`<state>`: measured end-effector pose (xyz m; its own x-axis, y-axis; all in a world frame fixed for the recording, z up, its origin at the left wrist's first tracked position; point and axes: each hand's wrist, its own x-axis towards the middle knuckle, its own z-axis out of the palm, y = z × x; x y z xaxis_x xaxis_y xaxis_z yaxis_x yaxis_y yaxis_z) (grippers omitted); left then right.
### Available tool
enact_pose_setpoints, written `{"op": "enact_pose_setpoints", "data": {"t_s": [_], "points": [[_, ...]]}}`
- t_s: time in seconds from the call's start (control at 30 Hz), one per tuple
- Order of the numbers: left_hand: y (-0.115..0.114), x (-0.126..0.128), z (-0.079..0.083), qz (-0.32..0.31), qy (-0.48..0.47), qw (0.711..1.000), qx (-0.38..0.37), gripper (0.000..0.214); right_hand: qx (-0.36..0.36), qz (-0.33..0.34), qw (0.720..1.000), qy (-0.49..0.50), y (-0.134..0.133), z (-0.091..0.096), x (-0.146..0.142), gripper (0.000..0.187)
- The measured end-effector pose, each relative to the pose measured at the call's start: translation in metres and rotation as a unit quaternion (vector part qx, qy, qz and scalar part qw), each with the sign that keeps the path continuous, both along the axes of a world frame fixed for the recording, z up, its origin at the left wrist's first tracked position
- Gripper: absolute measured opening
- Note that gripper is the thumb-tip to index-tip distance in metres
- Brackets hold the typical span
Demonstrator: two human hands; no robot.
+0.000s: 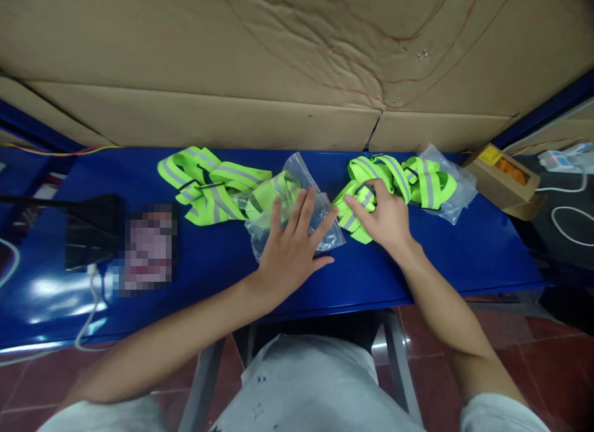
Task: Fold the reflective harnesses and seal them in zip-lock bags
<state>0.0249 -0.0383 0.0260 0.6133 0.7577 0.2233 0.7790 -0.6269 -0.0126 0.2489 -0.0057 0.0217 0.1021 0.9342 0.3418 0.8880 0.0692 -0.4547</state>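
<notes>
My left hand (292,249) lies flat with fingers spread on a clear plastic bag (297,178) that holds a folded neon-green reflective strap. My right hand (383,218) curls its fingers over a loose bundle of neon-green reflective straps (366,172) in the middle right of the blue table (208,259). Another pile of the same straps (208,184) lies unbagged to the left. A further clear bag with straps (434,181) sits at the right of the bundle.
A small cardboard box with an orange window (503,178) stands at the table's right end, with white cables (568,218) beyond. A black device (90,231) and a blurred card lie at the left. Cardboard sheets (278,67) line the back.
</notes>
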Motion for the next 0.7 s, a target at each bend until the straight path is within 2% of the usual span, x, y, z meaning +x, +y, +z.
{"op": "enact_pose_setpoints", "data": {"t_s": [0.07, 0.17, 0.3, 0.53, 0.7], "points": [[0.004, 0.004, -0.007, 0.007, -0.004, 1.0, 0.005, 0.1, -0.03, 0.03, 0.998, 0.038, -0.003, -0.001, -0.007, 0.067], [0.009, 0.002, -0.016, 0.005, -0.017, 1.0, 0.006, 0.086, -0.063, 0.072, 0.99, 0.104, -0.004, -0.003, -0.012, 0.064], [0.01, -0.003, -0.022, -0.017, -0.039, 0.999, 0.012, 0.078, -0.057, 0.1, 0.982, 0.147, -0.004, -0.002, -0.012, 0.055], [0.012, -0.006, -0.025, -0.04, -0.076, 0.995, 0.053, 0.077, 0.028, 0.055, 0.97, 0.235, -0.01, -0.008, -0.019, 0.047], [0.012, -0.001, -0.028, -0.029, -0.059, 0.996, 0.062, 0.091, 0.066, 0.028, 0.967, 0.246, -0.013, -0.008, -0.028, 0.046]]}}
